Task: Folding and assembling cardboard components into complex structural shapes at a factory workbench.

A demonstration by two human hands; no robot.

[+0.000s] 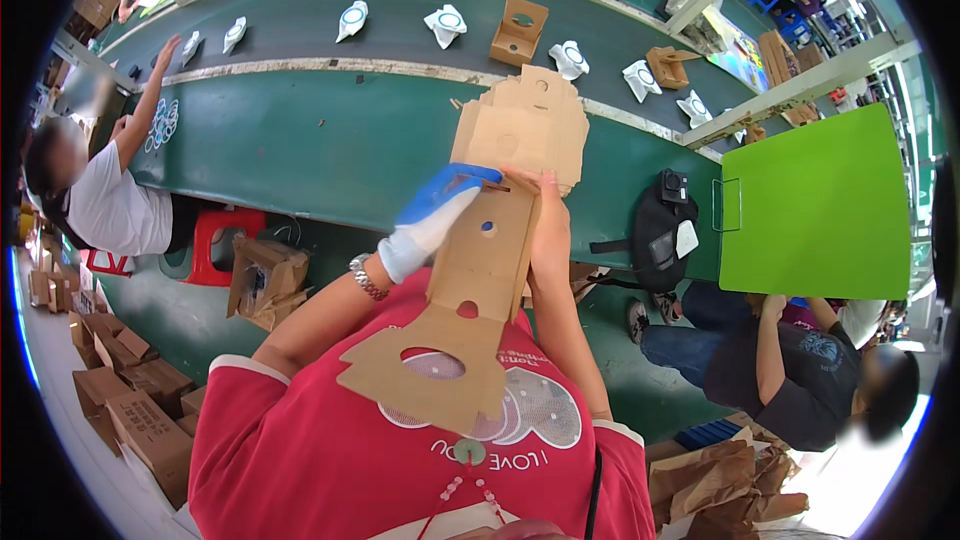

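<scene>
Gripping flat cardboard blank (470, 300) (unfolded): left hand (432, 215), right hand (548, 225).

A factory packing line: beyond the grip, a long green conveyor belt (330, 25) carries white pieces (446, 24) and folded cardboard boxes (519, 30); seated workers (110, 202) line it, with carton stacks (130, 400) on the floor.

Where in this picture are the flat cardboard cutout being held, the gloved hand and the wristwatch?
flat cardboard cutout (480, 270), head view, on its middle panel.
left hand (432, 215), head view, on the white and blue glove.
wristwatch (366, 277), head view, on the metal band at the left wrist.
</scene>
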